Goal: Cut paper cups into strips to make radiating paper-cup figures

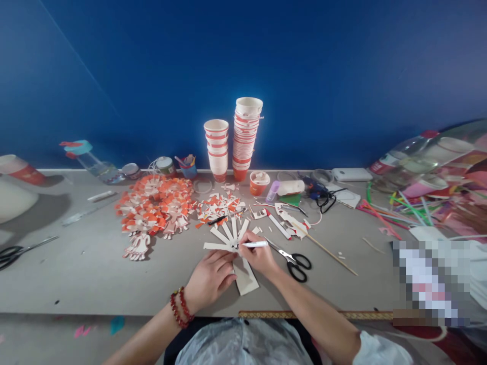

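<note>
A white paper cutout (246,280) lies on the table in front of me, its several narrow strips fanned out at the far end. My left hand (211,278) rests on it with flat, stretched fingers. Pinched in my right hand (261,256) is a white pen (256,244), its tip at the place where the strips meet. Just right of that hand lie black-handled scissors (293,261). A small black pen (216,220) sits beyond the strips.
Orange and white paper figures (155,205) are heaped at left, beside paper scraps (222,205). Paper cups stand in a short stack (218,157) and a tall stack (245,137). A wooden stick (331,253), other scissors (15,253) and colourful strips (418,205) lie around.
</note>
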Demonstrator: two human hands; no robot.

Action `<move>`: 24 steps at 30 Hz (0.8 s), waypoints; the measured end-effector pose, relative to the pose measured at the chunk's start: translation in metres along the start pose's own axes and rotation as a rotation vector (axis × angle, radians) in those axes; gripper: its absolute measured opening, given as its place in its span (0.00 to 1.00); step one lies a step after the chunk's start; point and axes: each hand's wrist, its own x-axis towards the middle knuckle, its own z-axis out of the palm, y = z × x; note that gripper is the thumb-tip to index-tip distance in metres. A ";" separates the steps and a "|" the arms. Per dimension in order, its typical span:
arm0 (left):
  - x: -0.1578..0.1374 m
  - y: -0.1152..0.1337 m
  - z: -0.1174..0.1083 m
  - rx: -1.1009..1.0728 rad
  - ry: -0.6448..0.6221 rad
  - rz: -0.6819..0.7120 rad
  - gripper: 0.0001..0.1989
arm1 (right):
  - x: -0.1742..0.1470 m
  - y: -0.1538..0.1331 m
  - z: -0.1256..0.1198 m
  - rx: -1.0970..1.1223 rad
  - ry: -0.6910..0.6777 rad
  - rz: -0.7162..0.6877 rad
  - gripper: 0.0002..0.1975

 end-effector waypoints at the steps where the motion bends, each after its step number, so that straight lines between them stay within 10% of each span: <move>1: 0.000 0.000 0.000 0.000 0.000 0.000 0.06 | 0.000 0.000 0.000 -0.001 -0.001 0.000 0.06; 24: 0.000 0.000 -0.001 -0.002 0.016 0.007 0.06 | -0.001 0.001 0.000 -0.022 -0.020 0.004 0.05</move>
